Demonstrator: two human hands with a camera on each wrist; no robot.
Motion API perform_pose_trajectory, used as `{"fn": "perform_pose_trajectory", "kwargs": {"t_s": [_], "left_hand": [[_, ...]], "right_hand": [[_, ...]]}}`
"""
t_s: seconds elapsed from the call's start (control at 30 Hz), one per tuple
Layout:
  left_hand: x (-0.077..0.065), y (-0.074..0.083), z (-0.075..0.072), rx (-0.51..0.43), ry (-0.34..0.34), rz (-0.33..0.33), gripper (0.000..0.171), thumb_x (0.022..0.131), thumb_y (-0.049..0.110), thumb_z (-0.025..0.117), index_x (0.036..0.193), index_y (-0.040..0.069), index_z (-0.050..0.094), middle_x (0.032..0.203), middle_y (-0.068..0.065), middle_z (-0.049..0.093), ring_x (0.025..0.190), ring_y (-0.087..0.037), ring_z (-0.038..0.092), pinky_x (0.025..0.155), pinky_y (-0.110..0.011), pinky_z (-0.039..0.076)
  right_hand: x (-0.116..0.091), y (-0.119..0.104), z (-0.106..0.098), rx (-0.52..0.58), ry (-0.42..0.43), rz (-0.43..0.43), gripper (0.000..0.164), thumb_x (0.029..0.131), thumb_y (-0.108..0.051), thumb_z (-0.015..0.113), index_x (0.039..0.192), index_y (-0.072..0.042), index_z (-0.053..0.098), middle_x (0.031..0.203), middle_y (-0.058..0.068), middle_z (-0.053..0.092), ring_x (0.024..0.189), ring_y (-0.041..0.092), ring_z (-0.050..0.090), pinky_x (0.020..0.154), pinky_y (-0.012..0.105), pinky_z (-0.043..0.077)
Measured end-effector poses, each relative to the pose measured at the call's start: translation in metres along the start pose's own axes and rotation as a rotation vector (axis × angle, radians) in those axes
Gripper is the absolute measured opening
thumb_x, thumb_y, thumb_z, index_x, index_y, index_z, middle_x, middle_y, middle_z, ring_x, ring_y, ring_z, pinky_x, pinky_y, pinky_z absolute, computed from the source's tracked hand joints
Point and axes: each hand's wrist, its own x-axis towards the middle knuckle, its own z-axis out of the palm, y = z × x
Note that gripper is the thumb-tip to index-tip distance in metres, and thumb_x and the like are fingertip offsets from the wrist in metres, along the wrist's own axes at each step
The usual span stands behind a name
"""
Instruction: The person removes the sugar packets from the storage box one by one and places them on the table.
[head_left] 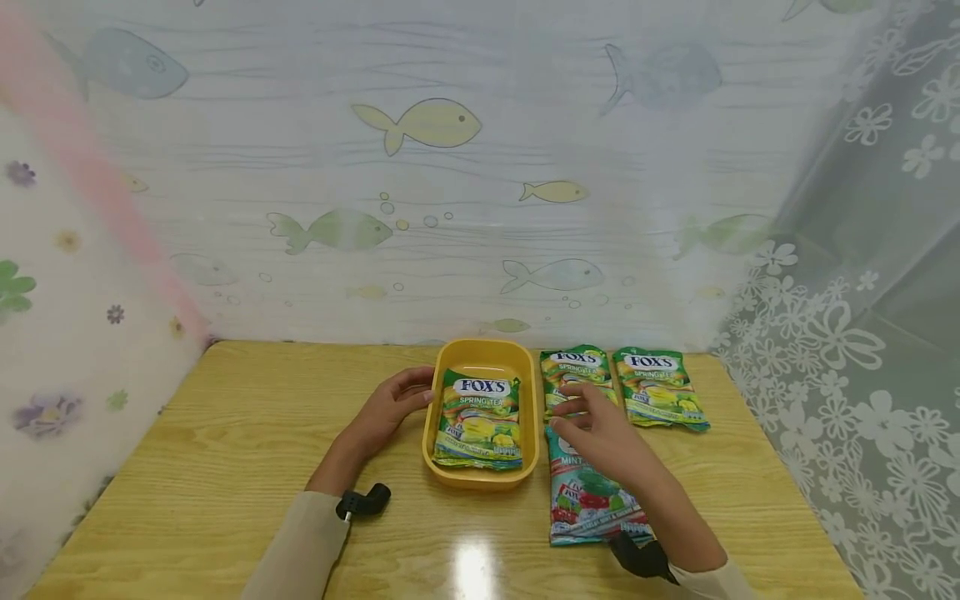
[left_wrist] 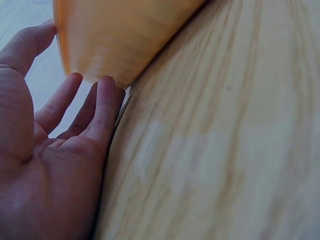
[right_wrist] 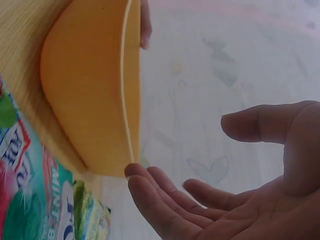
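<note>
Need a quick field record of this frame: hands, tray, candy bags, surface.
left hand: open, fingers touching the tray's left wall
right hand: open, holds nothing, hovering over the bags beside the tray
tray: yellow, holds one Fox's Spring Tea bag
bags outside tray: two Spring Tea bags at the back right, one Fox's mint bag nearer the person
surface: wooden table
</note>
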Motion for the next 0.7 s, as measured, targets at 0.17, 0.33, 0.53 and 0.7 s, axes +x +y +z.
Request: {"fn": "perform_pose_trajectory", "kwargs": {"t_s": [0.17, 0.33, 0.53, 0.7], "left_hand": [[0.000, 0.000, 0.000, -0.009, 0.002, -0.002, 0.053, 0.105, 0.030, 0.070, 0.153, 0.013, 0.054, 0.154, -0.010, 0.055, 0.145, -0.030, 0.051, 0.118, -0.047, 0.045], [0.000, 0.001, 0.000, -0.015, -0.001, 0.000, 0.053, 0.105, 0.030, 0.070, 0.153, 0.013, 0.054, 0.154, -0.009, 0.056, 0.145, -0.030, 0.052, 0.118, -0.045, 0.046], [0.000, 0.002, 0.000, -0.019, -0.005, 0.001, 0.052, 0.106, 0.029, 0.070, 0.153, 0.013, 0.054, 0.154, -0.010, 0.055, 0.145, -0.030, 0.052, 0.114, -0.038, 0.050], [0.000, 0.002, 0.000, -0.011, -0.001, -0.004, 0.052, 0.106, 0.029, 0.070, 0.153, 0.013, 0.054, 0.154, -0.010, 0.055, 0.145, -0.030, 0.051, 0.114, -0.038, 0.050]], "right_hand": [[0.006, -0.007, 0.006, 0.028, 0.005, 0.006, 0.055, 0.108, -0.019, 0.062, 0.157, -0.006, 0.042, 0.144, 0.021, 0.059, 0.129, 0.039, 0.062, 0.093, 0.046, 0.060], [0.013, -0.010, 0.010, 0.029, -0.009, 0.002, 0.053, 0.109, -0.020, 0.061, 0.155, -0.005, 0.043, 0.146, 0.021, 0.057, 0.131, 0.041, 0.060, 0.100, 0.051, 0.058], [0.020, -0.015, 0.016, 0.014, -0.011, -0.009, 0.053, 0.109, -0.021, 0.062, 0.155, -0.004, 0.044, 0.146, 0.020, 0.058, 0.133, 0.043, 0.059, 0.104, 0.054, 0.055], [0.025, -0.020, 0.021, 0.045, -0.046, -0.004, 0.057, 0.107, -0.024, 0.064, 0.157, -0.005, 0.043, 0.153, 0.023, 0.052, 0.137, 0.045, 0.055, 0.106, 0.055, 0.054]]}}
